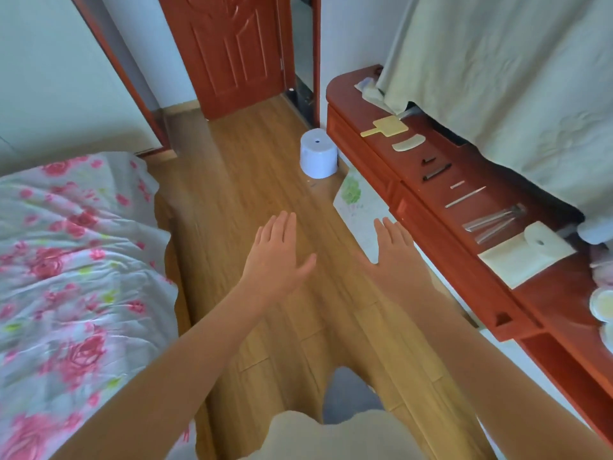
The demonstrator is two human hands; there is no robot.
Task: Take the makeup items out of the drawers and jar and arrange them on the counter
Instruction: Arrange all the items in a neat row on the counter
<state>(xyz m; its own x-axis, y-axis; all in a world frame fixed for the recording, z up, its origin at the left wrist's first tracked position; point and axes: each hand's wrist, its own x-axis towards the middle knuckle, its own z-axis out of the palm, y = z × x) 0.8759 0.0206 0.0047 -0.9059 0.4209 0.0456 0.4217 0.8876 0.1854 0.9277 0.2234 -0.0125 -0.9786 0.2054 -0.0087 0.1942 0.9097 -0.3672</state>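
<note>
Several makeup items: a yellow paddle point(384, 127), curved comb point(408, 143), dark pencil point(437, 172), thin stick point(465, 196) and clear tools point(494, 221) are laid in a row on the surface point(560, 293), all beyond the paper roll point(539, 240).
Drawers point(444, 250): seen shut, below the paper roll.
Jar point(601, 305): possibly the pale round container nearer than the paper roll; contents cannot be told.
Hands: left hand point(282, 249) and right hand point(393, 249) are held flat, fingers straight, nothing gripped, over the floor point(252, 180), well apart from the paper roll.
Progress: arranging is judged largely done; only a check of the jar seems left.
</note>
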